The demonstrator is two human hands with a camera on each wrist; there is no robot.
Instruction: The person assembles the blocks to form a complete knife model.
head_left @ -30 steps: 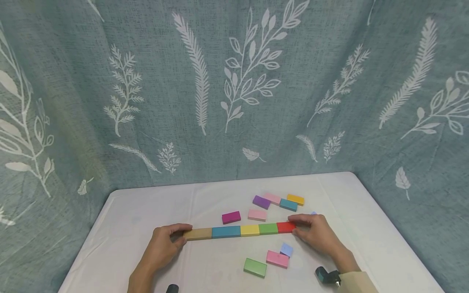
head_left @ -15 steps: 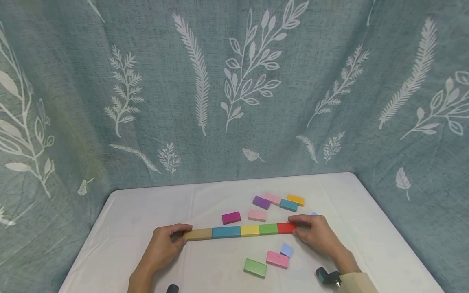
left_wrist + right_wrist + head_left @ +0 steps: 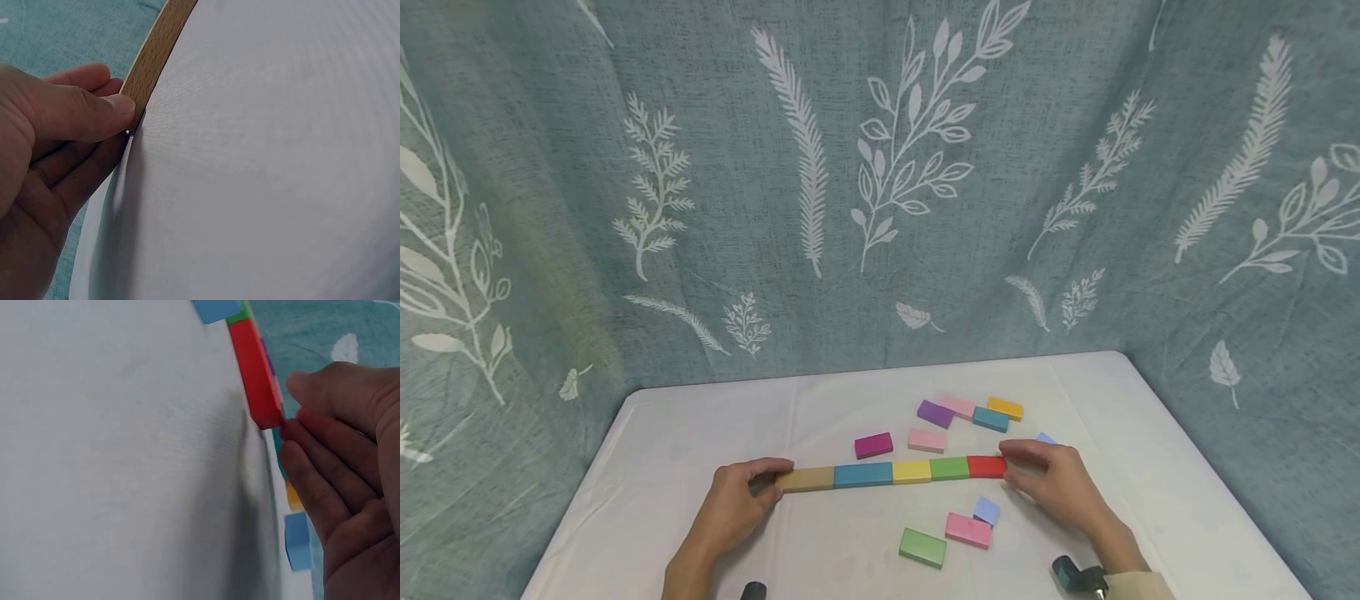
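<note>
A straight row of blocks lies across the table: a tan wooden block [image 3: 808, 479], a blue block [image 3: 862, 475], a yellow block [image 3: 912, 472], a green block [image 3: 950, 468] and a red block [image 3: 985, 467], end to end. My left hand [image 3: 730, 508] pinches the outer end of the tan block; its thumb [image 3: 120, 105] presses the block's side in the left wrist view. At the red end, my right hand [image 3: 1060, 487] has loose fingers right by the block's tip. The right wrist view shows its thumb [image 3: 301, 384] apart from the red block.
Behind the row lie a magenta block [image 3: 873, 446], pink blocks, a purple block [image 3: 936, 414], a teal block [image 3: 991, 419] and an orange block [image 3: 1005, 408]. In front are a green block [image 3: 922, 547], a pink block [image 3: 968, 530] and a light blue block [image 3: 987, 511].
My right hand has let go of the red block's end and shifted slightly right. The left hand and the row stay where they were.
</note>
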